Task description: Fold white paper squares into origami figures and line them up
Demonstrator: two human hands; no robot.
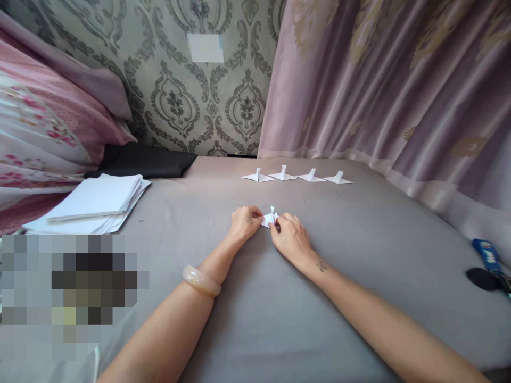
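White paper figure sits between the two hands, over the gray cloth. The left hand pinches its left side; the right hand has fingertips closed on its right. Beyond, four more figures stand in a row near the curtain. Far left, a paper stack lies beside a black sheet. A bangle rings the left forearm.

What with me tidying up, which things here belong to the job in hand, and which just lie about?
Likely job:
- folded paper in left hand and right hand
- four folded papers
- white paper stack

Likely lying about:
- black flat item
- blue item
- black round object
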